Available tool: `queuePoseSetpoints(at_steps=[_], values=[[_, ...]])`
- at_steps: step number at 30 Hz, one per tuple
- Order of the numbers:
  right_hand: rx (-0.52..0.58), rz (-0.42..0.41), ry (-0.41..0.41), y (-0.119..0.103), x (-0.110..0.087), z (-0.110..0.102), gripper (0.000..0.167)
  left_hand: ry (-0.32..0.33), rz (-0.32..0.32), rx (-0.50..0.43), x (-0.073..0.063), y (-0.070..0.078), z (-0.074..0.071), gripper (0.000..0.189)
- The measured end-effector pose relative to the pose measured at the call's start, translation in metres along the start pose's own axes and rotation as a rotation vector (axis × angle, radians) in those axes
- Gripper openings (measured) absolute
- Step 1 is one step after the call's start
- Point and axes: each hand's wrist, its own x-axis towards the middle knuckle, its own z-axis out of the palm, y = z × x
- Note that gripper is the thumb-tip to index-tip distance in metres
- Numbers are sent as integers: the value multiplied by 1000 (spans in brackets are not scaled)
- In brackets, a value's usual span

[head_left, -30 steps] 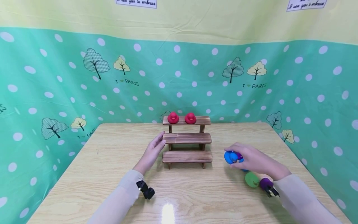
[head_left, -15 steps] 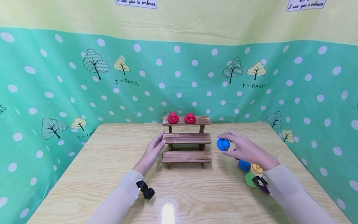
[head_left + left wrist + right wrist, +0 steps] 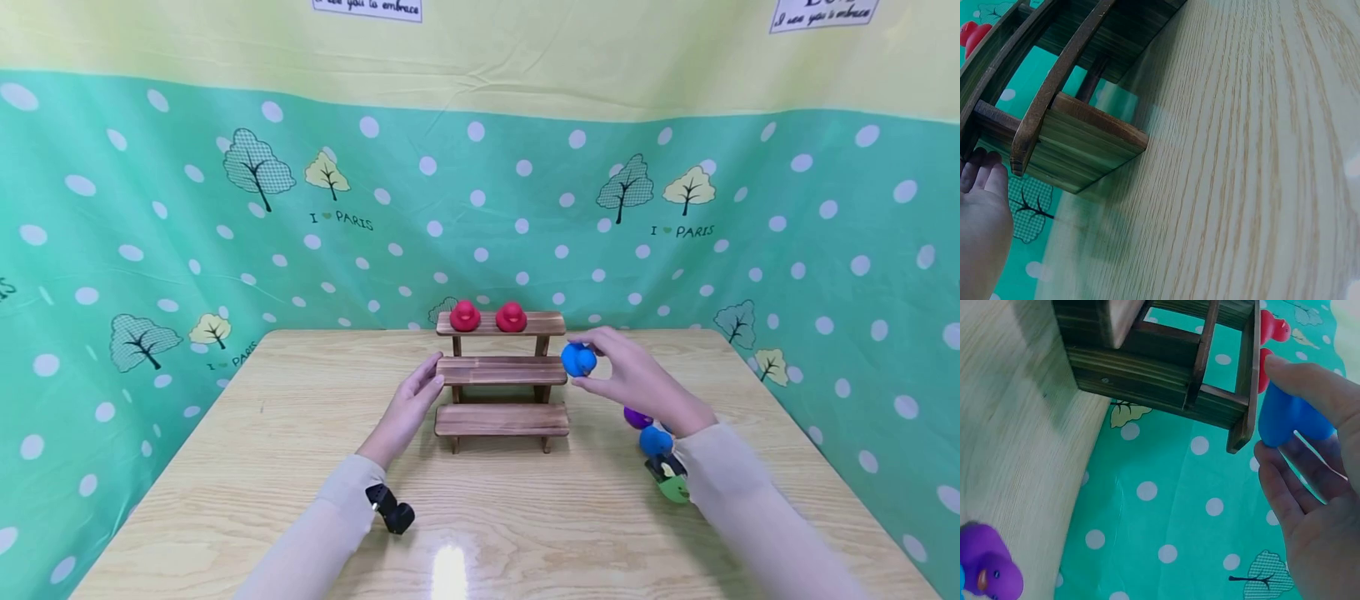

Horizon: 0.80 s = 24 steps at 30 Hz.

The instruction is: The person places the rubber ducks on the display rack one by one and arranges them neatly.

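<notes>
Holding the blue duck [image 3: 576,360] beside the wooden rack [image 3: 502,419] calls, in our judgement, for a level and unhurried hand. In the head view, we find the duck off the table [image 3: 315,379], at the right end of the middle shelf [image 3: 501,371]; whether it touches that shelf, we cannot tell. To do the step well, we should lift the duck's base clear of the shelf edge before any move to the left. We should also guard the top shelf [image 3: 551,323], where two red ducks [image 3: 465,316] sit apart and could be knocked.

Right grip [image 3: 637,382]: we pinch the blue duck between thumb and fingers, spread only as wide as its body. Left grip [image 3: 403,410]: we hold nothing; the fingers extend to the left end of the middle shelf and appear to touch it, which probably steadies the rack. On the table, right of the rack, we see a purple duck [image 3: 638,417], a second blue duck [image 3: 654,441] and a partly hidden green duck [image 3: 676,490].
</notes>
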Motion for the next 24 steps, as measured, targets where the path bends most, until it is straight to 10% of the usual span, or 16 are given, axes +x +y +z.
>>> queuePoseSetpoints(at_steps=[24], values=[[179, 180, 91, 7, 50, 11, 61, -12, 3, -4, 0, 2, 0, 56]])
